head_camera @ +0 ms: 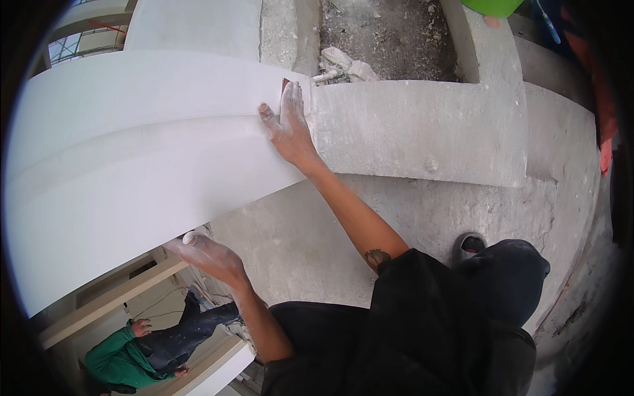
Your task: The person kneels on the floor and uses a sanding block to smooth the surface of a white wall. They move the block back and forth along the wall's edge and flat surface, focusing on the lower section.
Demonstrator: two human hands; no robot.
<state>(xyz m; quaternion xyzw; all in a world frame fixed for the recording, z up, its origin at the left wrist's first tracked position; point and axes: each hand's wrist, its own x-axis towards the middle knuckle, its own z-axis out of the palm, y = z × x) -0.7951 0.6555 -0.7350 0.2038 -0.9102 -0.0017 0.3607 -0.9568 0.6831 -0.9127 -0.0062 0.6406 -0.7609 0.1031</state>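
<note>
My right hand, dusted white, lies on a smooth white panel near its joint with rough grey concrete. Its fingers rest over a small reddish-brown piece of sandpaper; only a corner of the sheet shows beside the fingertips, and the thumb is spread to the left. My left hand, also dusty, is at the panel's lower edge with its thumb raised. Its fingers pass behind that edge and are hidden, so their grip cannot be made out.
A grey concrete ledge borders a recess with rubble. Far below, a person in a green top is near pale beams. A green container stands at the top right. My shoe is on the concrete floor.
</note>
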